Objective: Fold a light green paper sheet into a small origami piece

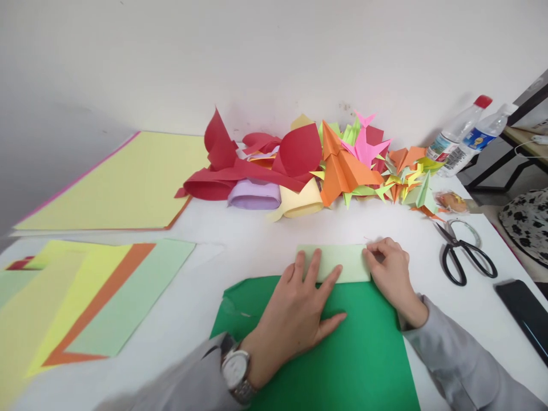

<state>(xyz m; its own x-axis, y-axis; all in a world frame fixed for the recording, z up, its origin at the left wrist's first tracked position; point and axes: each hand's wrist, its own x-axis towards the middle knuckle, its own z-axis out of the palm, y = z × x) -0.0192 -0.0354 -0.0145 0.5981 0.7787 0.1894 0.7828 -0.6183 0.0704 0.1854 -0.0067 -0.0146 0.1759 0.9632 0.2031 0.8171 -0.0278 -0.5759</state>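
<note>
A pale green folded paper strip (349,264) lies across the top edge of a dark green sheet (363,342). My left hand (302,302) rests flat with spread fingers, its fingertips on the strip and its palm over the green sheet. At the strip's right end, my right hand (389,271) pinches the paper's edge between thumb and bent fingers. The left part of the strip is partly hidden under my left fingers.
Coloured paper sheets (141,308) and a large yellow stack (115,182) lie at left. Folded paper shapes (342,165) pile along the wall. Black-handled scissors (460,248), a tape roll (473,228), a phone (524,314) and two bottles (479,140) stand or lie at right.
</note>
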